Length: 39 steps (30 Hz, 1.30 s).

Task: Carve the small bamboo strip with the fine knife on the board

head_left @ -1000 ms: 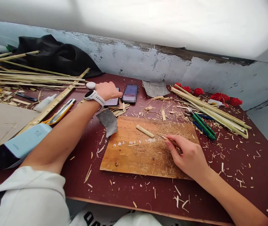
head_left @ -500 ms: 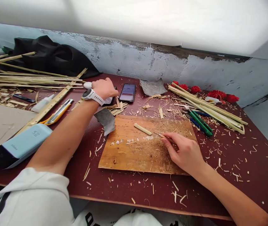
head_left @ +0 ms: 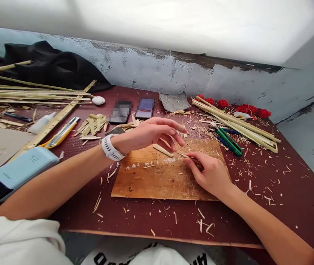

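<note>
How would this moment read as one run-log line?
left hand: open, near stick | right hand: holding thin tool | stick: lying on board | wood scraps: scattered on table | phones: beyond board

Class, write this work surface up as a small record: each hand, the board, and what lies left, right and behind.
Left hand: loosely open, over the board, near the pale strip; contact unclear
Right hand: gripping a thin tool
Board: wooden, pale strip lying on it
Left: yellow cutter, power bank
Right: green tool, red flowers farther back
Behind: two phones
</note>
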Available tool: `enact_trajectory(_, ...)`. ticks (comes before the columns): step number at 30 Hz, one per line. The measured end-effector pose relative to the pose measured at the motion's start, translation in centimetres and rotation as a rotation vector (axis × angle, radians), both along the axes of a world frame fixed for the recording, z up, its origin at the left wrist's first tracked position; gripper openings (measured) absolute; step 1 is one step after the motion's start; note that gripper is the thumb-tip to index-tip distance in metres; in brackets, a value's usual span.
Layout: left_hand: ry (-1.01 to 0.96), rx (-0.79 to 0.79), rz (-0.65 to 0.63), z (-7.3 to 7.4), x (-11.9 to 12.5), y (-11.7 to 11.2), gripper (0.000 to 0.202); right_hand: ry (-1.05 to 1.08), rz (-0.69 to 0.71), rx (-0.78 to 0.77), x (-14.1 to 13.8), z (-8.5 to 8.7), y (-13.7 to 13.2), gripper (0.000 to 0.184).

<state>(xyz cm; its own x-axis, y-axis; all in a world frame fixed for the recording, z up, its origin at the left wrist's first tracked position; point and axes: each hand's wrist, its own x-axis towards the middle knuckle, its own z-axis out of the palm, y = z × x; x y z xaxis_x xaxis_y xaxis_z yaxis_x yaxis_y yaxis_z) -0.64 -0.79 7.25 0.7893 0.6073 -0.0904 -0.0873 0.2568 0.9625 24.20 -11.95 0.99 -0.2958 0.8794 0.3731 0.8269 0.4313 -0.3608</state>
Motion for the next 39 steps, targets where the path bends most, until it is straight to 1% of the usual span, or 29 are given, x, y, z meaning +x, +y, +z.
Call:
enact_trajectory(2, -0.006, 0.015, 0.025, 0.1, 0.5, -1.3, 0.032, 0.003, -0.002, -0.009, 0.0, -0.1, 0.0, 0.02)
enact_trajectory(3, -0.015, 0.071, 0.094, 0.1, 0.8, -2.1, 0.029, 0.007, -0.003, -0.012, 0.0, -0.1, 0.0, 0.02)
enact_trajectory(5, -0.106, 0.268, 0.339, 0.1, 1.5, -4.2, 0.016, 0.013, -0.006, -0.019, 0.0, -0.2, 0.0, 0.021)
enact_trajectory(6, -0.143, 0.341, 0.393, 0.0, 1.9, -5.2, 0.01, 0.015, -0.008, -0.023, 0.0, -0.3, 0.0, 0.022)
enact_trajectory(7, -0.171, 0.381, 0.427, -0.2, 2.1, -6.3, 0.012, 0.015, -0.01, -0.027, 0.0, -0.3, 0.0, 0.022)
enact_trajectory(9, -0.207, 0.448, 0.466, -0.4, 2.4, -7.9, 0.024, 0.013, -0.012, -0.035, 0.0, -0.3, 0.0, 0.024)
enact_trajectory(11, -0.18, 0.482, 0.42, -0.6, 2.4, -9.0, 0.028, 0.011, -0.013, -0.04, 0.1, -0.4, 0.0, 0.025)
enact_trajectory(13, -0.1, 0.52, 0.299, -0.6, 2.0, -9.7, 0.026, 0.01, -0.014, -0.042, 0.1, -0.4, -0.1, 0.025)
enact_trajectory(14, -0.102, 0.573, 0.263, -0.5, 1.9, -9.9, 0.03, 0.01, -0.013, -0.043, 0.2, -0.4, -0.1, 0.025)
enact_trajectory(16, -0.072, 0.673, 0.25, -0.2, 1.5, -10.3, 0.037, 0.012, -0.01, -0.047, 0.2, -0.4, -0.2, 0.025)
enact_trajectory(17, -0.056, 0.685, 0.218, -0.1, 1.5, -10.5, 0.041, 0.013, -0.009, -0.049, 0.2, -0.4, -0.2, 0.025)
enact_trajectory(18, -0.055, 0.639, 0.196, 0.0, 1.4, -10.5, 0.042, 0.015, -0.01, -0.05, 0.2, -0.4, -0.2, 0.025)
enact_trajectory(19, -0.068, 0.551, 0.198, 0.1, 1.4, -10.6, 0.038, 0.019, -0.012, -0.051, 0.2, -0.4, -0.2, 0.025)
enact_trajectory(20, -0.084, 0.44, 0.219, 0.1, 1.5, -10.5, 0.034, 0.023, -0.015, -0.051, 0.1, -0.4, -0.2, 0.025)
enact_trajectory(21, -0.113, 0.333, 0.255, 0.0, 1.5, -10.3, 0.035, 0.028, -0.017, -0.052, 0.1, -0.4, -0.2, 0.025)
enact_trajectory(22, -0.14, 0.243, 0.293, 0.0, 1.6, -10.0, 0.044, 0.033, -0.018, -0.053, 0.1, -0.4, -0.2, 0.025)
enact_trajectory(23, -0.185, 0.175, 0.295, -0.1, 1.7, -9.6, 0.055, 0.037, -0.018, -0.053, 0.0, -0.4, -0.2, 0.025)
enact_trajectory(24, -0.23, 0.108, 0.268, -0.2, 1.7, -9.2, 0.057, 0.039, -0.018, -0.053, 0.0, -0.4, -0.2, 0.025)
enact_trajectory(26, -0.292, -0.026, 0.186, -0.4, 1.6, -8.3, 0.046, 0.043, -0.014, -0.053, 0.0, -0.3, -0.2, 0.026)
enact_trajectory(27, -0.316, -0.081, 0.154, -0.6, 1.6, -7.9, 0.045, 0.046, -0.011, -0.051, 0.0, -0.3, -0.1, 0.026)
enact_trajectory(29, -0.355, -0.163, 0.124, -0.8, 1.4, -7.3, 0.052, 0.05, -0.004, -0.047, 0.0, -0.3, -0.1, 0.026)
enact_trajectory(31, -0.384, -0.218, 0.122, -1.1, 1.3, -7.2, 0.056, 0.047, -0.003, -0.041, 0.1, -0.3, -0.1, 0.026)
enact_trajectory(34, -0.401, -0.305, 0.096, -1.3, 1.5, -8.3, 0.054, 0.038, -0.002, -0.034, 0.2, -0.5, -0.1, 0.022)
enact_trajectory(36, -0.419, -0.375, 0.025, -1.1, 1.6, -10.0, 0.049, 0.041, -0.001, -0.034, 0.2, -0.5, -0.2, 0.02)
enact_trajectory(37, -0.424, -0.42, -0.032, -0.9, 1.7, -11.0, 0.044, 0.045, -0.003, -0.037, 0.2, -0.5, -0.2, 0.02)
enact_trajectory(38, -0.429, -0.455, -0.062, -0.7, 1.7, -12.0, 0.038, 0.052, -0.006, -0.043, 0.2, -0.5, -0.2, 0.02)
enact_trajectory(39, -0.428, -0.485, -0.064, -0.4, 1.7, -12.9, 0.03, 0.06, -0.007, -0.053, 0.2, -0.5, -0.2, 0.02)
